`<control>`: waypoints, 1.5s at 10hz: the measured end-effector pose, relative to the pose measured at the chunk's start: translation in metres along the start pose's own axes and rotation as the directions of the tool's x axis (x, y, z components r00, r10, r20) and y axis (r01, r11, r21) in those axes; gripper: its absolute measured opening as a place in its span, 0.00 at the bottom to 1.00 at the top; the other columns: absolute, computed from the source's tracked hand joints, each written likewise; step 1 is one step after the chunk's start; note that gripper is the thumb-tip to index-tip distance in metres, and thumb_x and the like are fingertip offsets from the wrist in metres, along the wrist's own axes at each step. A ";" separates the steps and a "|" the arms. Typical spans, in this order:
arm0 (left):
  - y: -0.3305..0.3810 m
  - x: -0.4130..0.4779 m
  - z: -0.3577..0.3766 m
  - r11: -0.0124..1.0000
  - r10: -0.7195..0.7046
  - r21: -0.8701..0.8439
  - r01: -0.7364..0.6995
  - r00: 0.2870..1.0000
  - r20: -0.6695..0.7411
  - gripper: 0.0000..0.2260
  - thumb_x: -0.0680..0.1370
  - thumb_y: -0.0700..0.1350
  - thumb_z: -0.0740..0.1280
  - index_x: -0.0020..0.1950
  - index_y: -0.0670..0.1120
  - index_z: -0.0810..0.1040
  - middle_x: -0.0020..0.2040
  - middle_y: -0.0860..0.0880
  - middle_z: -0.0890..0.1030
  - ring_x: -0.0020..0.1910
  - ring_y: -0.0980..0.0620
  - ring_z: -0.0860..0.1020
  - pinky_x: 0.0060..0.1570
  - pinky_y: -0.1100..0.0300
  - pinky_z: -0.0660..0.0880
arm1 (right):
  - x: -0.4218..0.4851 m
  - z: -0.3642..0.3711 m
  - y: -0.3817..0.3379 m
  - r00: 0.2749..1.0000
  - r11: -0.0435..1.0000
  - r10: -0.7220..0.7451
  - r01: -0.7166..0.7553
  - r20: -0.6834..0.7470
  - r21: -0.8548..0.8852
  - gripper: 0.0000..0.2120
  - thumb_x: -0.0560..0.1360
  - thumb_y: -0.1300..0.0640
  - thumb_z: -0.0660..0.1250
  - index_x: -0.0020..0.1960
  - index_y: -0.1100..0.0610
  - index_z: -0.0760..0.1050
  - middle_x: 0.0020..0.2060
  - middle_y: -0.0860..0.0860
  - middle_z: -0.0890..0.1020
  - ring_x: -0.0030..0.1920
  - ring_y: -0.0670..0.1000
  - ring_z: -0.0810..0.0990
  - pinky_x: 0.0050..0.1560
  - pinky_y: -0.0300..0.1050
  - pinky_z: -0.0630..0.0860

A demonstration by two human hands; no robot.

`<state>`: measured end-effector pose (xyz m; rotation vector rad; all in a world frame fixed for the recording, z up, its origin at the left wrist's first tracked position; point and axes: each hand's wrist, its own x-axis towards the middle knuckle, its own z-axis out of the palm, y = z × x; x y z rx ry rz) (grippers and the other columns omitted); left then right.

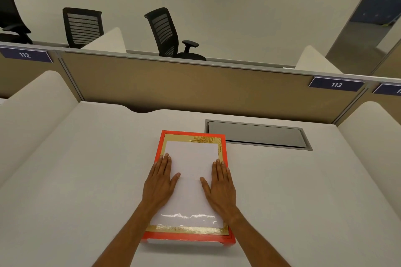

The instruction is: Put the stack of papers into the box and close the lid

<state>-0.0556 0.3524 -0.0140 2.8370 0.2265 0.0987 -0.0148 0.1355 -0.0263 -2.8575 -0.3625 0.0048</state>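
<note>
A red box (225,149) with a gold leaf-patterned face lies flat on the white desk in front of me. A white stack of papers (191,158) rests on that gold face, inside the red border. My left hand (159,182) lies palm down along the stack's left edge, thumb spread onto the paper. My right hand (221,184) mirrors it on the right edge. Both hands hold the stack between them. At the near side, a white strip shows below the red wall (188,239) of the box.
A grey cable hatch (256,134) is set into the desk (86,169) just behind and right of the box. White side dividers flank the desk, and a tan partition (184,86) closes the back. Black office chairs (167,34) stand beyond it.
</note>
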 end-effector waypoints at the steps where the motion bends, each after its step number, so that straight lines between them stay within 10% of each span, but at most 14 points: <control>1: -0.001 0.000 0.004 1.000 -0.004 0.007 0.004 1.000 0.012 0.44 0.72 0.70 0.28 0.80 0.44 0.47 0.81 0.48 0.49 0.80 0.51 0.48 0.79 0.55 0.48 | -0.001 0.002 0.000 1.000 1.000 -0.002 0.002 -0.005 -0.006 0.39 0.77 0.33 0.42 0.78 0.55 0.37 0.79 0.50 0.43 0.79 0.49 0.40 0.76 0.42 0.34; 15: 0.099 0.006 -0.009 0.999 -0.013 -0.053 0.009 0.996 -0.086 0.44 0.72 0.71 0.32 0.80 0.47 0.51 0.81 0.48 0.51 0.80 0.49 0.49 0.77 0.53 0.46 | -0.003 -0.064 0.058 0.999 0.998 0.031 -0.028 -0.045 0.057 0.37 0.78 0.33 0.44 0.79 0.51 0.40 0.79 0.49 0.43 0.79 0.50 0.41 0.74 0.44 0.35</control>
